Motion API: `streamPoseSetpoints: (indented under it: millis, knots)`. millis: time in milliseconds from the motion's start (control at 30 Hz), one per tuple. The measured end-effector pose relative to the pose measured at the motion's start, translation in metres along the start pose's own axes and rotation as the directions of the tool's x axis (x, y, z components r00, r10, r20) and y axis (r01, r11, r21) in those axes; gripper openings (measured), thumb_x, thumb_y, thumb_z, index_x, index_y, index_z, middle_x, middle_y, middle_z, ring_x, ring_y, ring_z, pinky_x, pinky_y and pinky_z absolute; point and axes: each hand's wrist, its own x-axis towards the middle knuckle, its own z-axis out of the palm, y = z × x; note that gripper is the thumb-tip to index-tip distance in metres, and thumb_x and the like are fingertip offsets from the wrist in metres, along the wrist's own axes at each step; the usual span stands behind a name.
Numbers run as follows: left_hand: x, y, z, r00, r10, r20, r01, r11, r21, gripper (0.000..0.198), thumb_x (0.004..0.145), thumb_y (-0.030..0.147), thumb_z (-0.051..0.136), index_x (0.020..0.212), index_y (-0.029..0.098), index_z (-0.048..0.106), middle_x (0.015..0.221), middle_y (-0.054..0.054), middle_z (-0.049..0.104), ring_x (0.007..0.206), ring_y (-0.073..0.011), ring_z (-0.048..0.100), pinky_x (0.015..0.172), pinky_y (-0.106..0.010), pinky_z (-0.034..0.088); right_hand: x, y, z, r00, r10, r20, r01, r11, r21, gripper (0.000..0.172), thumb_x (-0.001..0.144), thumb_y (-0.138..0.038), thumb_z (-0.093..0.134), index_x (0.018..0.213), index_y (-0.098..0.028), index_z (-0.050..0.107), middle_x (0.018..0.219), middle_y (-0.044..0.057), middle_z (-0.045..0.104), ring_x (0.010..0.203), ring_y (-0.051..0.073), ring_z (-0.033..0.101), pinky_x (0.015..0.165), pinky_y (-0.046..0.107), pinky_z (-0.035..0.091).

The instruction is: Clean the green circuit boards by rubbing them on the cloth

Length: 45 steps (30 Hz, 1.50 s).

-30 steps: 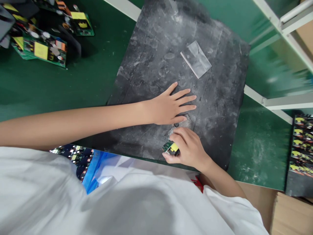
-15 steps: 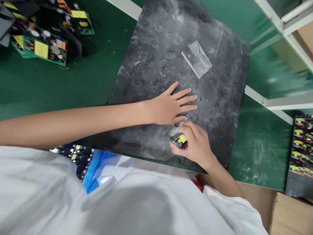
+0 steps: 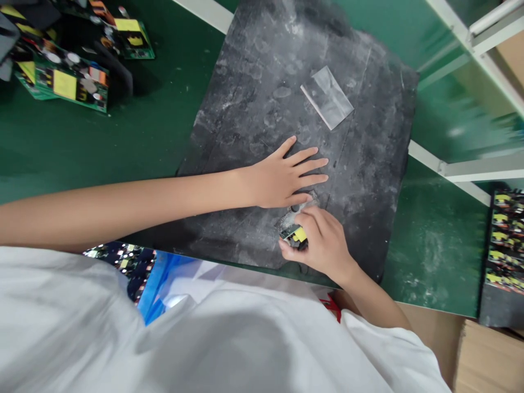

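Note:
My left hand [image 3: 286,177] lies flat, fingers spread, on a worn black mat [image 3: 254,109] that covers the green bench. Just below it, my right hand [image 3: 321,240] grips a small green circuit board with a yellow part [image 3: 293,234], pressing it against a whitish worn patch of the mat near the front edge. The board is mostly hidden by my fingers.
A clear plastic bag [image 3: 327,98] lies on the mat's far part. Loose circuit boards [image 3: 61,82] are heaped at the far left. A tray of boards [image 3: 503,240] stands at the right. A green shelf frame [image 3: 470,49] rises at the back right.
My right hand moved the small board away from the front edge toward my left hand, then slightly back to the left. My left hand stayed flat in place.

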Motion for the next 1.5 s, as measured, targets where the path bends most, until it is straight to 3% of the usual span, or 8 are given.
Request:
streamPoseSetpoints:
  millis: [1500]
  knots:
    - [0.0003,-0.0007,0.0032,0.999,-0.002,-0.044,0.003,1.000,0.006,0.050,0.095,0.043,0.030,0.143,0.028,0.029,0.153,-0.003,0.021,0.142,-0.0275,0.015,0.112,-0.061,0.009,-0.0001,0.0020,0.0006,1.000,-0.020,0.024,0.019,0.998,0.054,0.022,0.088,-0.037,0.047,0.088,-0.015,0.049,0.079,0.006,0.052,0.066,0.020,0.050,0.055,0.031,0.043]
